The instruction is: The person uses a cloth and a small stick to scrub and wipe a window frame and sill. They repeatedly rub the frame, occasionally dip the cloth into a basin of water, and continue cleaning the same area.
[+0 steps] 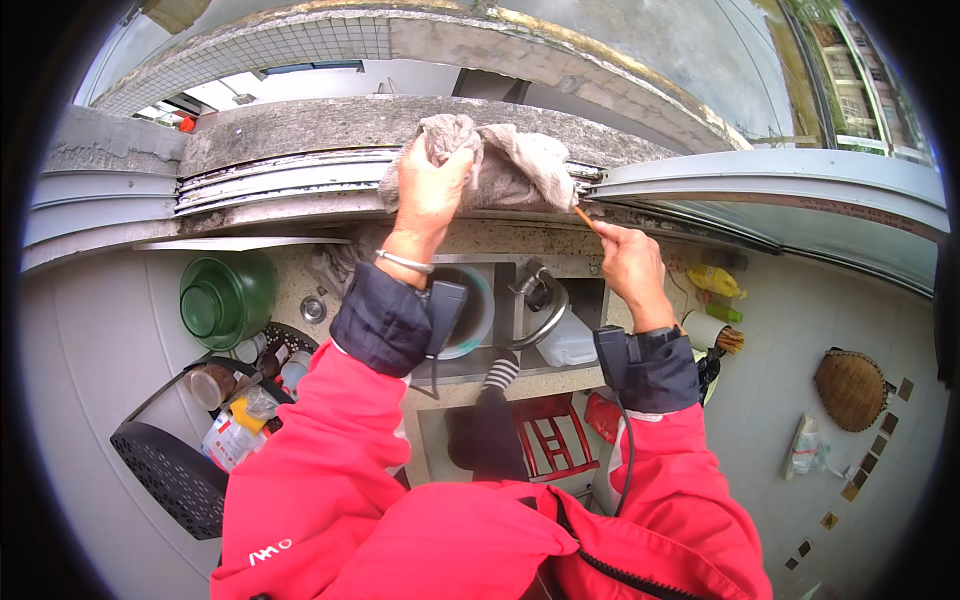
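A damp-looking grey-beige rag [525, 170] lies bunched over the metal window track [290, 178]. My left hand [432, 190] is closed on the rag's left part, pinching a fold of it. In my right hand [632, 262], at the rag's right end, is a thin wooden stick [584, 214], perhaps a chopstick. Its far tip meets the rag's corner by the edge of the sliding window sash [780, 178]; whether it presses into the track is hidden. Both my arms reach forward over the sink counter.
Below sits a sink with a round basin [470, 315], a faucet [540, 292] and a white plastic container [568, 340]. Green bowls [225, 300] and a black rack [165, 470] stand left. My foot [500, 372] is at the counter; a red stool [550, 440] is lower. Outside is a concrete ledge [300, 130].
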`<state>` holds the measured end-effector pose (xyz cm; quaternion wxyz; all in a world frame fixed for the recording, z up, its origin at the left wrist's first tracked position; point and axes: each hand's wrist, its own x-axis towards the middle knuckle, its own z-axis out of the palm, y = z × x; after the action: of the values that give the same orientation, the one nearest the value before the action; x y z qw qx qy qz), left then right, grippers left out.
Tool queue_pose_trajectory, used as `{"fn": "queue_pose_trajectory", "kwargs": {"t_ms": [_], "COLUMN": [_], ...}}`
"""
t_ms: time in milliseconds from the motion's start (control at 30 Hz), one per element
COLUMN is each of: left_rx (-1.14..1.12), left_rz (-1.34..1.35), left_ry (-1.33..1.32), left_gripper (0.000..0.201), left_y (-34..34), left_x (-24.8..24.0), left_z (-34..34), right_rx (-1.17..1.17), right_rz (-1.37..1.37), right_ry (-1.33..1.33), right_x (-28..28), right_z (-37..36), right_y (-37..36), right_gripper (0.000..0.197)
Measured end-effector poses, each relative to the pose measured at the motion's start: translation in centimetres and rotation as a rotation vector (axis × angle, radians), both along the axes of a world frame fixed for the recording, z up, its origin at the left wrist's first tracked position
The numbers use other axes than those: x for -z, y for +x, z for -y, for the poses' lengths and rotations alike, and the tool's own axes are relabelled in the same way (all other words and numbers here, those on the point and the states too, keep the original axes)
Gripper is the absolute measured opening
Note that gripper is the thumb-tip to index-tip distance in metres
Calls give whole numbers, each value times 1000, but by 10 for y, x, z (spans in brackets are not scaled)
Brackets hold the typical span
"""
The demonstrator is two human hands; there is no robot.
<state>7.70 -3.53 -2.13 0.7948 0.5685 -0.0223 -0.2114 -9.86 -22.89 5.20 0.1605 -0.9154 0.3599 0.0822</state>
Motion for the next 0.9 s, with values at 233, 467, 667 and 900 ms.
{"fn": "queue_pose_trajectory", "kwargs": {"t_ms": [233,467,667,900], "left_rx": [162,77,-13,33], "left_rz": [734,868,683,722], "left_ry": [925,1057,671,364], "left_gripper": [57,49,45,42], "left_y": [-6,-7,10,-2], "left_x": [26,49,26,-55], "left_z": [-23,-14,-13,-28], "right_rx": [-141,-495,-266,18], "right_rz": [16,183,256,760], "right_ry": [22,-113,36,314], "right_x": [-26,2,47,88], "right_z": [-8,0,-20,-57], "right_y": [1,48,67,77], "right_gripper": [25,19,22,28]}}
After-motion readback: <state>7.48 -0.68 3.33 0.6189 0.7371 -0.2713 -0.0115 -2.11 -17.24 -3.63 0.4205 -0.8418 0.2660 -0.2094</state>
